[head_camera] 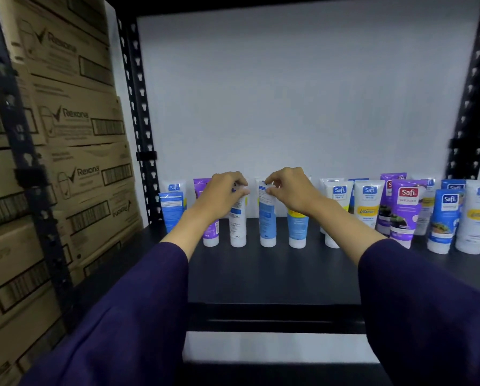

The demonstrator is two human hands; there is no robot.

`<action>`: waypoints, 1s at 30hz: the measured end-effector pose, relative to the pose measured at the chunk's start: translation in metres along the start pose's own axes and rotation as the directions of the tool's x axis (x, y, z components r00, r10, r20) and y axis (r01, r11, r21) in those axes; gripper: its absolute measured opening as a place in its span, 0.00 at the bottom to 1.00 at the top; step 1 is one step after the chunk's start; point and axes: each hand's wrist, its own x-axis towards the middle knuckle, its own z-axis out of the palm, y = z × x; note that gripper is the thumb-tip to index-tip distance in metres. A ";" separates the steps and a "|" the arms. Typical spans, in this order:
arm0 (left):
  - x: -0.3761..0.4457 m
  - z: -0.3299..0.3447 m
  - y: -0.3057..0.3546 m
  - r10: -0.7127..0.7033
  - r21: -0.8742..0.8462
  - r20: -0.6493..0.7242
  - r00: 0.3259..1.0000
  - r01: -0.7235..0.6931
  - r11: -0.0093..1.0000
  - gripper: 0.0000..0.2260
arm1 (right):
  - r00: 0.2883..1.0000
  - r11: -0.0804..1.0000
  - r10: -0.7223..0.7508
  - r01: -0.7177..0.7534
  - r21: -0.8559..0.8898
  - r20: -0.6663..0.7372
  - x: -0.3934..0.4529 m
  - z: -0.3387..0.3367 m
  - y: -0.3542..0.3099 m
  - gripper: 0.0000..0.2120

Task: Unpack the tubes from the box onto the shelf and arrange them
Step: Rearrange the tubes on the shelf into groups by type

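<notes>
Several Safi tubes stand cap-down in a row along the back of the dark shelf (261, 274). My left hand (222, 196) pinches the top of a white and blue tube (238, 227). Right beside it, my right hand (289, 193) pinches the top edge of a blue tube (267, 221) whose back label faces me. A purple tube (211, 232) stands partly hidden behind my left wrist, and a blue and yellow tube (297, 229) stands behind my right wrist. The box is not in view.
Stacked Rexona cartons (74, 168) fill the neighbouring rack on the left. Black perforated uprights (141, 112) frame the shelf on both sides. More tubes crowd the right end (406, 210), and one blue tube (171, 210) stands at the far left.
</notes>
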 end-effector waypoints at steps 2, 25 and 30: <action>0.001 0.002 -0.002 -0.003 -0.044 -0.036 0.999 0.001 0.999 0.03 | 1.000 0.999 0.004 -0.004 0.040 0.014 0.002 -0.001 -0.002 0.15; 0.005 -0.007 -0.009 -0.076 -0.096 0.043 0.996 0.080 0.992 0.18 | 0.984 0.989 -0.142 0.144 -0.014 0.108 0.011 -0.005 0.002 0.12; 0.009 -0.006 -0.010 -0.078 -0.005 0.057 0.995 0.079 0.997 0.18 | 0.985 0.991 -0.128 0.130 -0.008 0.115 0.013 -0.007 0.003 0.14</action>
